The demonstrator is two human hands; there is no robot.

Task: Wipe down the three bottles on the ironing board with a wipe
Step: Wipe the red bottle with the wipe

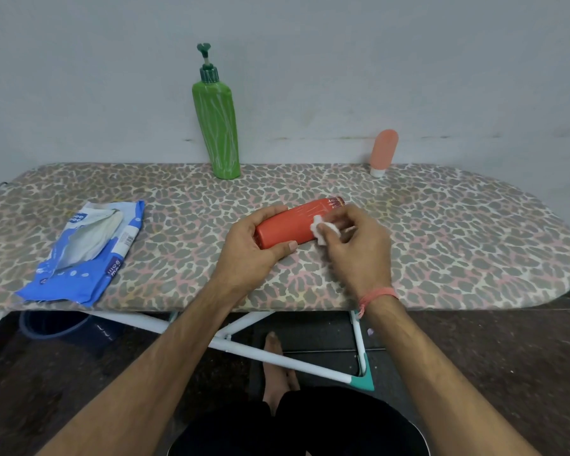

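While the left hand grips the red bottle, the right hand pinches the wipe against it. Best turn the bottle so every side meets the wipe.

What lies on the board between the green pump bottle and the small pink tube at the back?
Nothing: in the head view the leopard-print ironing board is bare between the tall green pump bottle and the small pink squeeze tube.

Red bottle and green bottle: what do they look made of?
Red bottle: seemingly opaque plastic with a smooth, slightly satin skin, judging by its even colour and soft sheen. Green bottle: probably glossy plastic, as pale streaks show on its side; its pump head also looks like moulded plastic.
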